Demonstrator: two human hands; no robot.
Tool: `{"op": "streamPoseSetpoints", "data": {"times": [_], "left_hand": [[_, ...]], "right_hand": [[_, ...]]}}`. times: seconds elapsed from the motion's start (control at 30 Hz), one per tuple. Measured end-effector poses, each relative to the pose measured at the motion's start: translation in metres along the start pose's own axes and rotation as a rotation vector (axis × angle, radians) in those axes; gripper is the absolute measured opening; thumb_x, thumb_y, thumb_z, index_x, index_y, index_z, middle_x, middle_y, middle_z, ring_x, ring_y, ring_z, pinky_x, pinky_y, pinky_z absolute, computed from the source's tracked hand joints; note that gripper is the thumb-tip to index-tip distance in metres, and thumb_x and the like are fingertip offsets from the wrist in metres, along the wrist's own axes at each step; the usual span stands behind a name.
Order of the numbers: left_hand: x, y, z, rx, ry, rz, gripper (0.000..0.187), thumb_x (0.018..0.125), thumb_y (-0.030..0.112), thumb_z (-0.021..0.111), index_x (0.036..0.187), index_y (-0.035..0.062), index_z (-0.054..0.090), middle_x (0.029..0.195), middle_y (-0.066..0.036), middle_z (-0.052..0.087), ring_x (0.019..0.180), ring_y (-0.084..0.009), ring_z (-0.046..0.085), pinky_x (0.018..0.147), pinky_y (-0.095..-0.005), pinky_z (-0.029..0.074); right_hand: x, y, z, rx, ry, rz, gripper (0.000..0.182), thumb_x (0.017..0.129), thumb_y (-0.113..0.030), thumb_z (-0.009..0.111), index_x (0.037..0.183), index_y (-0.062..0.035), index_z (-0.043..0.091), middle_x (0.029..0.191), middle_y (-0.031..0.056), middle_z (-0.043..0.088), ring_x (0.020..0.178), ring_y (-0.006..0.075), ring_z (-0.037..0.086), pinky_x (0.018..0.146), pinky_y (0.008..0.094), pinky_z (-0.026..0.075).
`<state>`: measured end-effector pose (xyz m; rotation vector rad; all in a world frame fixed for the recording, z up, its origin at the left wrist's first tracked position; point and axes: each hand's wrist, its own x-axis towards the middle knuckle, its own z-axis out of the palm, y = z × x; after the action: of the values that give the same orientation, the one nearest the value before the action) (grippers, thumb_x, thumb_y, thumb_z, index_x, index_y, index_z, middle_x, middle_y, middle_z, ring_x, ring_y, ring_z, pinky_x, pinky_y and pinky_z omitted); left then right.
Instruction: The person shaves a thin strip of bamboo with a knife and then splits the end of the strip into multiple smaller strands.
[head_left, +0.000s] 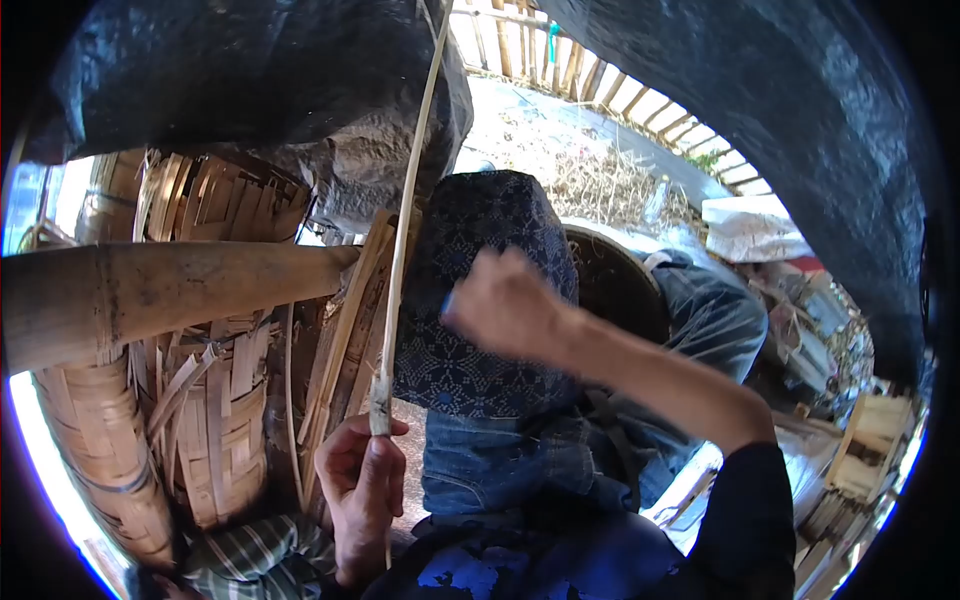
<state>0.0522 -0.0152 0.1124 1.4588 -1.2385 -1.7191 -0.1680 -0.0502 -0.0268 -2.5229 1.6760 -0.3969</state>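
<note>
My left hand (362, 485) is closed around the lower part of a long, thin pale strip (405, 215), which rises upright to the top of the view. Just above my fingers a greyish wrapped piece (380, 405) sits around the strip. My right hand (505, 303) is curled over the dark patterned cloth (480, 370) on my lap, apart from the strip. Something small and blue shows at its fingers, too small to name.
A thick bamboo pole (180, 290) crosses the left side before woven bamboo baskets (235, 430). Dark plastic sheeting (780, 110) hangs overhead. A bamboo fence (600, 80) stands beyond. A round dark basket (615, 290) is beside my jeans.
</note>
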Motion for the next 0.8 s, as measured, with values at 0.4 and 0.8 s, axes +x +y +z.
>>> {"op": "streamPoseSetpoints", "data": {"times": [0.4, 0.8], "left_hand": [[0.044, -0.038, 0.016, -0.02, -0.066, -0.168, 0.022, 0.096, 0.019, 0.052, 0.095, -0.0012, 0.06, 0.056, 0.002, 0.045, 0.037, -0.0018, 0.034, 0.032, -0.0176, 0.025], [0.043, -0.05, 0.014, 0.181, -0.064, -0.131, 0.025, 0.094, 0.023, 0.055, 0.095, -0.0013, 0.062, 0.057, 0.001, 0.049, 0.039, -0.0021, 0.038, 0.034, -0.0178, 0.028]], "right_hand": [[-0.107, -0.02, 0.036, 0.504, 0.326, 0.922, 0.031, 0.089, -0.024, 0.057, 0.064, -0.0049, 0.059, 0.061, 0.0176, 0.055, 0.058, 0.0342, 0.056, 0.053, 0.0405, 0.043], [-0.071, -0.033, 0.034, 0.508, 0.434, 0.762, 0.028, 0.089, -0.018, 0.056, 0.067, -0.0006, 0.055, 0.062, 0.0224, 0.055, 0.059, 0.041, 0.057, 0.053, 0.044, 0.044]]}}
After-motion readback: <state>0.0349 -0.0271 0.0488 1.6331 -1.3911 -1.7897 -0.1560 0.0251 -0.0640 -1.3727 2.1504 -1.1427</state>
